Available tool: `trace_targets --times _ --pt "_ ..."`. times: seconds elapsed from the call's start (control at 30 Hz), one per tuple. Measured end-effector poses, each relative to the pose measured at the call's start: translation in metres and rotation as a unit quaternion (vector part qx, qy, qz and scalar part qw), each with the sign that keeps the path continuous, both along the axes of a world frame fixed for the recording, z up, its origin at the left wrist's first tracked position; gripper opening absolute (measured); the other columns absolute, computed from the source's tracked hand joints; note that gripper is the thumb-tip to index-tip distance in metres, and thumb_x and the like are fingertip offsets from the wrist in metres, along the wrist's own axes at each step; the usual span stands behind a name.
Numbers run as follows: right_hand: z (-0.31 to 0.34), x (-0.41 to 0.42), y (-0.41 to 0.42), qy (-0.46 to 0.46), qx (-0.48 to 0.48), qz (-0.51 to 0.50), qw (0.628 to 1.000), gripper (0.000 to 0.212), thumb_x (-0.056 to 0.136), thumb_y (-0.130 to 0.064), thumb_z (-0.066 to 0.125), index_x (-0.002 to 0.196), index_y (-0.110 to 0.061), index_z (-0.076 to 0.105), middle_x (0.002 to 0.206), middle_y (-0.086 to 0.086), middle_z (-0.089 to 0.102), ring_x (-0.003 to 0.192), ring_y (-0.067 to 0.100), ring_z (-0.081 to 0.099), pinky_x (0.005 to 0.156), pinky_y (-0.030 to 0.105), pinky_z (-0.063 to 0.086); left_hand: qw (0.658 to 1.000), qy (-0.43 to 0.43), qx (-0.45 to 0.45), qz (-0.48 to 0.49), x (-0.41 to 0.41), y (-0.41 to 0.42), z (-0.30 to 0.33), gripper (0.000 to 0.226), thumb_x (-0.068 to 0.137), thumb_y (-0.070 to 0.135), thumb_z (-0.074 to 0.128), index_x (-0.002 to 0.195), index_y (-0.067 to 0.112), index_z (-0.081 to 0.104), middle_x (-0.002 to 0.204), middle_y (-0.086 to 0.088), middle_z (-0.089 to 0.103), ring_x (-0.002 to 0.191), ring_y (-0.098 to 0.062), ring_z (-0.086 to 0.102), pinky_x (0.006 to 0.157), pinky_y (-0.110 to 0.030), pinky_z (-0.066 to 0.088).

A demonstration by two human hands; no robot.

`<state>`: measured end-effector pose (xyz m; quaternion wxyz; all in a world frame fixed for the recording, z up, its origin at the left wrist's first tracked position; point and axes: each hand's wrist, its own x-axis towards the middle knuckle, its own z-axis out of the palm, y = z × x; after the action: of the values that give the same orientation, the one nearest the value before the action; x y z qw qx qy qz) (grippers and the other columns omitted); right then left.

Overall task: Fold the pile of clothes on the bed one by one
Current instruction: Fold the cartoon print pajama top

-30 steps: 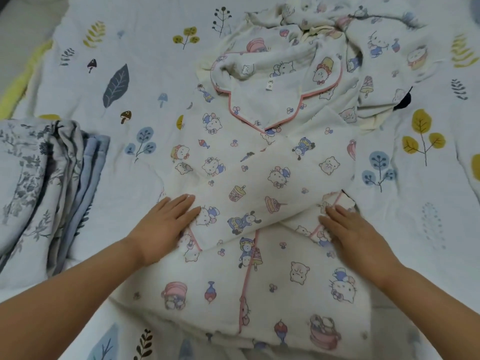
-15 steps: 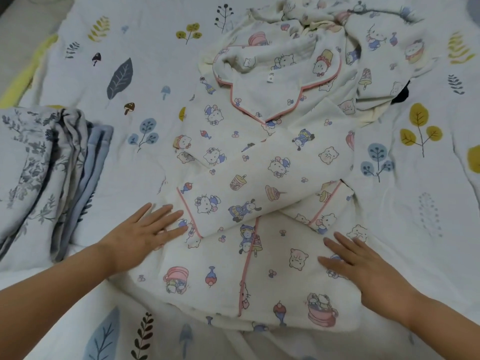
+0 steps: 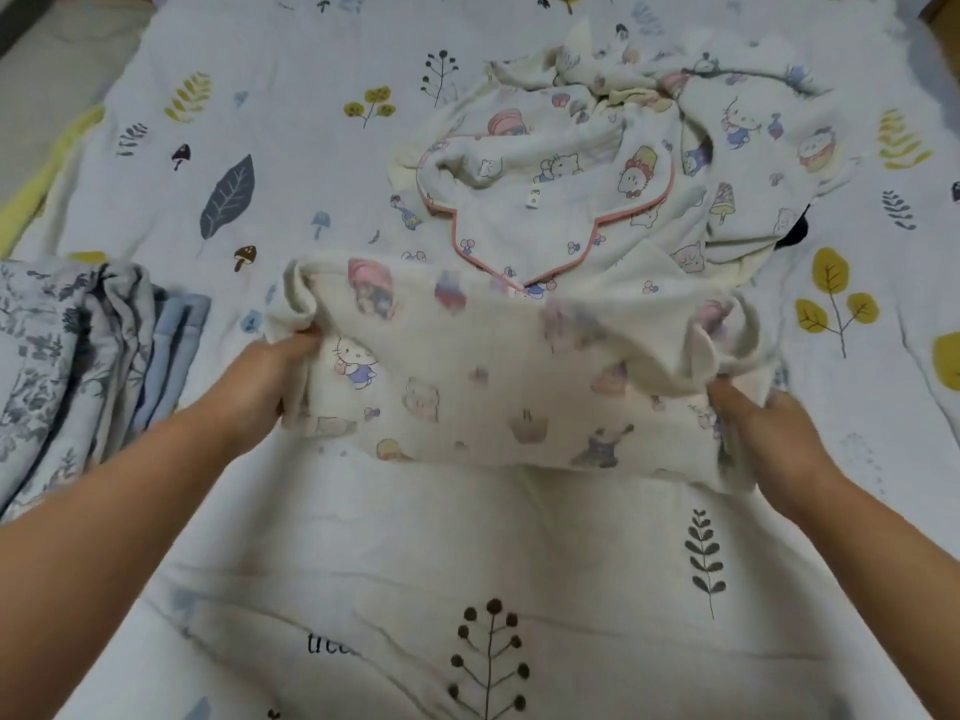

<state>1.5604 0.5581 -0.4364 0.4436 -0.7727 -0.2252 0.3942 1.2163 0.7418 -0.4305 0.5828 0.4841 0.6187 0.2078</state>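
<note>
A cream pyjama top (image 3: pixel 498 376) printed with cartoon characters and trimmed in pink lies on the bed. Its lower half is lifted and turned up towards the collar (image 3: pixel 545 215), blurred by motion. My left hand (image 3: pixel 270 376) grips the left side of the lifted hem. At the right side my right hand (image 3: pixel 753 423) grips the fabric, fingers partly buried in it. Behind the collar sits a crumpled pile of matching cream printed clothes (image 3: pixel 727 122).
A folded stack of grey-blue floral fabric (image 3: pixel 78 376) lies at the left. The bed sheet (image 3: pixel 467 589) is white with leaf and plant prints. A dark item (image 3: pixel 797 231) peeks from under the pile at the right. A yellow edge (image 3: pixel 36 184) shows far left.
Both hands were pressing flat on the shirt's lower part, then slid down to its hem. Now they grip the hem and have lifted it up and away towards the collar.
</note>
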Motion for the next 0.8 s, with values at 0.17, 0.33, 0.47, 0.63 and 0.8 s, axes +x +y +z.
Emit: trace_targets --times 0.17,0.33,0.47,0.63,0.8 --pt "-0.023 -0.009 0.006 -0.052 -0.082 0.144 0.985 0.033 0.082 -0.03 0.07 0.112 -0.027 0.056 0.096 -0.015 0.063 0.087 0.002 0.059 0.063 0.01 0.044 0.992 0.095 -0.028 -0.075 0.014 0.0 -0.03 0.005 0.087 0.015 0.063 0.09 0.012 0.059 0.081 -0.007 0.07 0.065 -0.016 0.066 0.052 -0.024 0.049" --pt "-0.043 -0.011 0.008 -0.144 -0.123 0.165 0.968 0.036 0.082 -0.012 0.068 0.115 -0.022 0.056 0.101 -0.005 0.063 0.099 0.018 0.06 0.074 0.023 0.042 0.981 0.166 0.057 -0.08 0.02 0.011 -0.038 0.019 0.088 0.001 0.057 0.103 0.014 0.055 0.081 -0.003 0.06 0.069 -0.019 0.055 0.056 -0.025 0.041" --pt "-0.022 -0.011 0.017 -0.199 0.004 0.09 0.976 0.028 0.084 -0.006 0.065 0.106 -0.023 0.057 0.088 -0.016 0.06 0.077 -0.011 0.057 0.06 0.005 0.04 0.98 0.134 0.147 -0.028 0.032 0.02 -0.017 0.023 0.091 0.004 0.054 0.111 0.015 0.057 0.08 0.004 0.059 0.077 -0.017 0.055 0.062 -0.024 0.041" --pt "0.019 0.005 0.053 -0.26 0.126 -0.029 0.957 0.024 0.082 -0.006 0.066 0.096 -0.017 0.049 0.081 -0.018 0.051 0.068 -0.023 0.05 0.059 -0.001 0.037 0.963 0.024 0.269 0.019 0.062 0.065 0.028 0.031 0.086 0.003 0.058 0.083 0.034 0.058 0.066 0.024 0.065 0.064 0.012 0.059 0.062 -0.01 0.048" --pt "0.01 0.034 0.111 -0.255 0.088 -0.104 0.957 0.02 0.089 -0.015 0.06 0.108 -0.011 0.053 0.08 -0.014 0.051 0.069 -0.011 0.054 0.059 0.001 0.036 0.963 0.023 0.249 0.098 0.087 0.124 0.003 0.014 0.082 0.026 0.063 0.095 0.024 0.061 0.09 0.004 0.064 0.081 -0.01 0.06 0.078 -0.029 0.05"
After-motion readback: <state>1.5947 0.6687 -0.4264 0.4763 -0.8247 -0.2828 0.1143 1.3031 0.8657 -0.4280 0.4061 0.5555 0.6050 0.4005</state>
